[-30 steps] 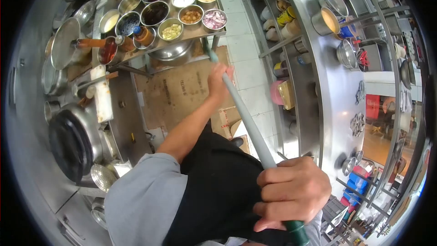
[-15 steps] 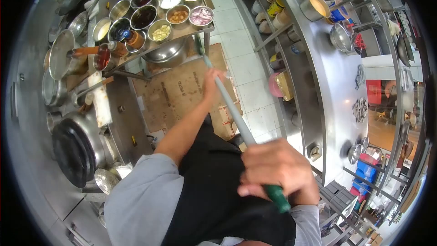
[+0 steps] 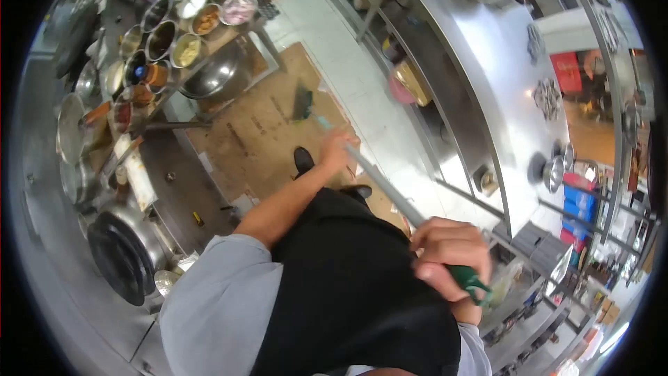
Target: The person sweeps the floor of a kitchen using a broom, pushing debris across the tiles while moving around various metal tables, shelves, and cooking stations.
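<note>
A broom with a grey pole slants across my front. My left hand is closed around the lower part of the pole. Closer to my body, my right hand grips the top of the pole, where a green end cap sticks out. At the far end, the dark green broom head is over the flattened cardboard on the floor, smeared by motion. My dark shoes stand on the cardboard.
Left, a metal table holds several bowls of ingredients, with a large metal bowl beneath it. A black wok sits by the stove. On the right runs a long steel counter with shelves underneath. White floor tiles lie between.
The broom head has come out from beside the table leg, toward me over the cardboard. Both hands have shifted right with the pole. The view has turned, and my shoes now show.
</note>
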A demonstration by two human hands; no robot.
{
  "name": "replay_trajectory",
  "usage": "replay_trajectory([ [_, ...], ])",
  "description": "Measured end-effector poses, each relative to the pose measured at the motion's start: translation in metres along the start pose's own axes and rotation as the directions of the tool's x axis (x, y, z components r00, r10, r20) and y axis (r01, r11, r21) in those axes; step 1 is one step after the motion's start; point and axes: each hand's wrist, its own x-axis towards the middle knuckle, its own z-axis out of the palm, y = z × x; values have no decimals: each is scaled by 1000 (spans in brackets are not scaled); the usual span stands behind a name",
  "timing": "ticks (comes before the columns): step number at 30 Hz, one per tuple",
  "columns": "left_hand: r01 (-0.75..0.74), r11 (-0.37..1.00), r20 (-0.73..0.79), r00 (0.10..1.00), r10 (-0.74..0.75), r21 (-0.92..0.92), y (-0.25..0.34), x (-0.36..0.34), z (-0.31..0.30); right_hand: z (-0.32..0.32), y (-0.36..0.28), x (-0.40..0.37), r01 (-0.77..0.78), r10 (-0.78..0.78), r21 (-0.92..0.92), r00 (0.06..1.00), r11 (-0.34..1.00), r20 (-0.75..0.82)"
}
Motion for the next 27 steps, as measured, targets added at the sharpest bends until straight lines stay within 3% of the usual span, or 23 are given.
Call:
replay_trajectory([
  [2, 25, 988, 219, 976, 9, -151, 31, -9, 61, -16, -11, -32, -67, 62, -20, 977, 998, -204],
  [4, 28, 995, 391, 920, 12, -97, 62, -31, 120, -29, -20, -60, -146, 118, -82, 954, 986, -275],
  [6, -71, 974, 577, 796, 184, -213, 95, -43, 146, -43, -32, -87, -215, 167, -130, 937, 968, -305],
  [9, -209, 956, 673, 679, 292, -204, 142, -48, 165, -61, -37, -130, -8, -74, -170, 881, 985, -467],
  [10, -223, 956, 672, 681, 291, -188, 155, -45, 158, -67, -42, -144, 56, -152, -193, 834, 980, -531],
  [13, -280, 950, 611, 731, 303, -136, 177, -25, 135, -109, -55, -174, 154, -173, -88, 945, 984, -278],
  [16, -348, 929, 502, 786, 361, -123, 154, 15, 95, -110, -34, -160, 252, -277, -124, 924, 960, -262],
  [20, -308, 947, 354, 878, 322, -97, 105, 82, 34, -90, -16, -84, 172, -157, 21, 935, 985, -317],
  [21, -288, 953, 335, 892, 304, -98, 95, 97, 19, -92, -15, -66, 107, -91, 50, 963, 993, -255],
  [24, -236, 966, 237, 937, 255, -104, 83, 150, -30, -82, -9, 9, 213, -180, 98, 946, 972, -270],
  [27, -230, 967, 20, 972, 233, -108, 62, 219, -73, -92, 3, 94, 279, -270, 130, 959, 951, -82],
])
